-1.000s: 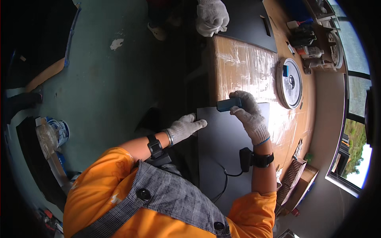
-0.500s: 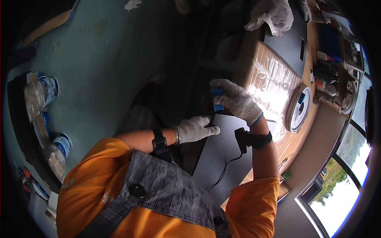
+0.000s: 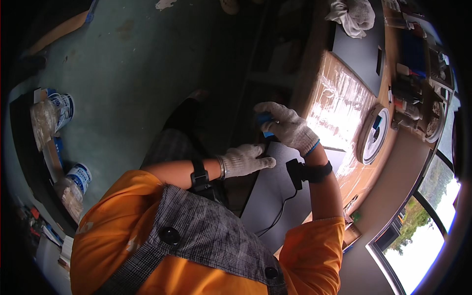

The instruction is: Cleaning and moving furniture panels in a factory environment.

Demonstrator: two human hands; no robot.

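A flat grey panel (image 3: 279, 184) lies at the table's near side, its far end by my hands. My left hand (image 3: 244, 161), in a white knitted glove, holds the panel's left edge, with the thumb over the top face; some of its fingers are hidden. My right hand (image 3: 287, 129), gloved alike, grips a small blue block (image 3: 265, 121) between thumb and fingers at the panel's far edge. The block's exact kind is unclear, as the glove covers part of it.
Plastic-wrapped table (image 3: 339, 88) runs along the right, bearing a white round lid (image 3: 373, 133). Farther off, a co-worker's gloved hand (image 3: 363, 14) rests with a white cloth on another grey panel (image 3: 361, 59). Bottles (image 3: 405, 108) line the right side; paint buckets (image 3: 78, 177) stand left.
My right hand has shifted slightly left with the blue block, which now looks tilted. My left hand stays nearly in place. The co-worker's hand has moved a little to the right.
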